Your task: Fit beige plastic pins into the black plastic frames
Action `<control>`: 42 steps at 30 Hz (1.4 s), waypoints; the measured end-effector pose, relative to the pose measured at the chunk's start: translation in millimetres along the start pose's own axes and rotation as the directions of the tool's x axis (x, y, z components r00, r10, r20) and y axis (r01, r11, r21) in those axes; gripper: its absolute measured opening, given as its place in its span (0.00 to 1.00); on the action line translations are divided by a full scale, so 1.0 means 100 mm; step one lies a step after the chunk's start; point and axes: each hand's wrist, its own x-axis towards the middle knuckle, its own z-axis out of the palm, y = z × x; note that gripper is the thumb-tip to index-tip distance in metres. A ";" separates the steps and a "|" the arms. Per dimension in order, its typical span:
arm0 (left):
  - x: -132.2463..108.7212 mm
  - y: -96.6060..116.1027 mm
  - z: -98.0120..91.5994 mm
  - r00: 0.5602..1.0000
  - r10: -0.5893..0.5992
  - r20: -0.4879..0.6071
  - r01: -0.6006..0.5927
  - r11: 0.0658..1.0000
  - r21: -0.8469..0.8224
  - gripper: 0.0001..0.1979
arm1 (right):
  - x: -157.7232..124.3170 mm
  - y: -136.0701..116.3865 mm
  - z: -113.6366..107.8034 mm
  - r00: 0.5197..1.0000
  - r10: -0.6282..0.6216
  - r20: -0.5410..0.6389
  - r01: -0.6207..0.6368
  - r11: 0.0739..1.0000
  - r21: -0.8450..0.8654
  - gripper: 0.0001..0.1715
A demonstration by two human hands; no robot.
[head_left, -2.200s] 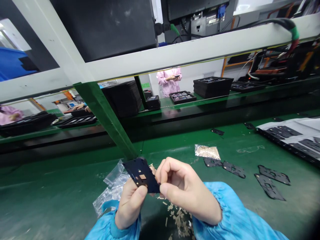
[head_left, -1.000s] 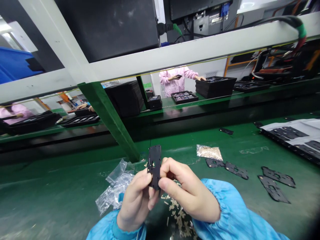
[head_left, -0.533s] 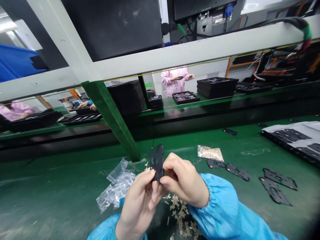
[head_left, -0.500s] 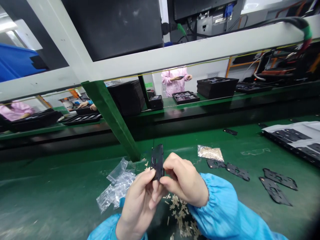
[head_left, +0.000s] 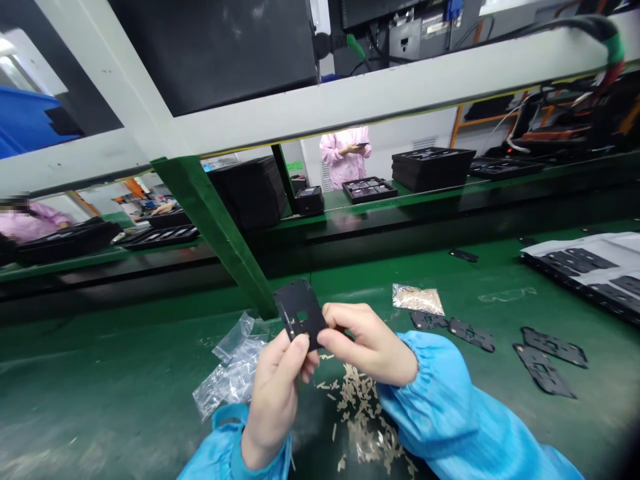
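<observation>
Above a green desk, the left hand grips a black plate. The right hand pinches its edge.

No text or number can be read. Green sign, far side: too small to be made out. Pale label on dark equipment, right of centre: lettering can't be resolved.
</observation>
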 end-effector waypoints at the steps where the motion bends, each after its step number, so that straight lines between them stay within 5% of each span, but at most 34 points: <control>1: 0.06 -0.05 -0.03 0.999 0.039 0.021 -0.041 0.996 0.079 0.14 | 0.01 0.05 0.00 0.999 0.035 0.007 -0.034 0.995 -0.093 0.21; 3: 0.24 -0.19 -0.11 0.989 0.105 0.102 -0.128 0.959 0.254 0.14 | 0.05 0.24 -0.04 0.984 0.177 0.017 -0.156 0.906 -0.393 0.18; 5: 0.46 -0.38 -0.23 0.980 0.118 0.158 -0.180 0.863 0.473 0.16 | 0.09 0.53 -0.11 0.921 0.386 -0.059 -0.304 0.615 -0.728 0.16; 9: 0.71 -0.76 -0.49 0.967 -0.021 0.252 -0.172 0.676 0.717 0.09 | 0.18 1.21 -0.33 0.822 0.543 -0.171 -0.422 0.380 -0.823 0.13; 13: 0.71 -0.91 -0.58 0.911 -0.148 0.386 -0.230 0.593 0.771 0.09 | 0.26 1.53 -0.41 0.776 0.600 -0.195 -0.440 0.293 -0.849 0.16; 21: 0.84 -1.02 -0.59 0.926 -0.180 0.332 -0.189 0.541 0.819 0.07 | 0.06 1.11 -0.09 0.844 0.537 -0.024 -0.358 0.529 -0.770 0.12; 28: 0.75 -0.61 -0.36 0.973 -0.015 0.231 -0.143 0.746 0.650 0.05 | 0.01 0.81 0.19 0.944 0.328 -0.035 -0.301 0.815 -0.494 0.07; 33: 0.61 -0.31 -0.07 0.989 0.101 0.110 -0.138 0.897 0.420 0.09 | 0.01 0.68 0.15 0.969 0.204 -0.136 -0.230 0.950 -0.211 0.05; 36: 0.58 -0.26 0.00 0.994 0.081 0.079 -0.102 0.940 0.324 0.08 | 0.00 0.64 0.08 0.958 0.207 -0.198 -0.213 0.977 -0.009 0.06; 42: 0.64 -0.31 -0.03 0.997 0.056 0.049 -0.066 0.965 0.254 0.06 | 0.02 0.70 0.06 0.940 0.276 -0.199 -0.275 0.961 0.032 0.06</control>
